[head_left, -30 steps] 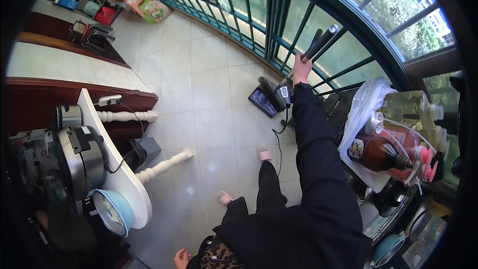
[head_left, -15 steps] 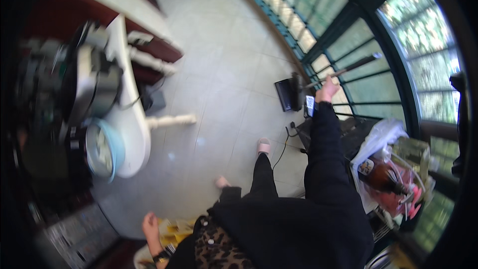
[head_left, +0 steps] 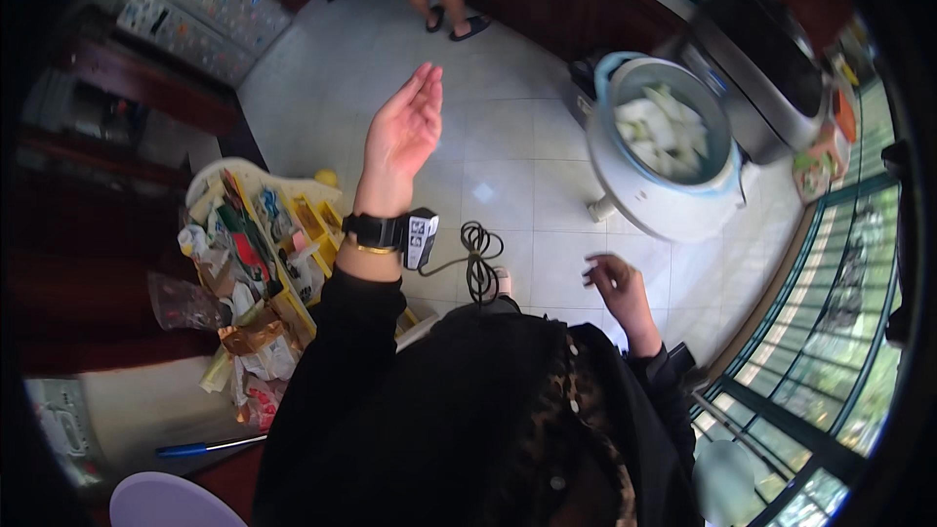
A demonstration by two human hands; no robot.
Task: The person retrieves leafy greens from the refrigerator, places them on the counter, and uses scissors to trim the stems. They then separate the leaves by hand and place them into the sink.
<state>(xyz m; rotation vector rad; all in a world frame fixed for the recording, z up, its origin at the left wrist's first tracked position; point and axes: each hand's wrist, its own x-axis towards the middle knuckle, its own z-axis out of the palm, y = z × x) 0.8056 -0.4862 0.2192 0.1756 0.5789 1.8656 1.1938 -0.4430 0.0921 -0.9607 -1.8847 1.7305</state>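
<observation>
My left hand (head_left: 408,127) is raised over the floor at center left, palm showing and fingers stretched out with nothing in them. Its wrist carries a dark band with a small labelled box (head_left: 420,238), from which a coiled black cable (head_left: 478,263) hangs. My right hand (head_left: 622,298) is lower and to the right, its fingers loosely bent and apart, seemingly without anything between them. Nearest to it is a round white table (head_left: 649,217). On that stands a light-blue basin (head_left: 613,73) holding pale cut pieces (head_left: 664,132).
A cluttered rack with yellow trays (head_left: 310,222) stands on the left. At the back, another person's legs (head_left: 451,0) show in slippers. A large dark appliance (head_left: 756,68) is beside the basin. Barred windows (head_left: 830,322) line the right, and a lilac round object (head_left: 171,503) sits lower left.
The view has swung round towards the table and the rack. My right hand no longer grips the long rod it held by the window bars. My left hand has risen and stretched forward.
</observation>
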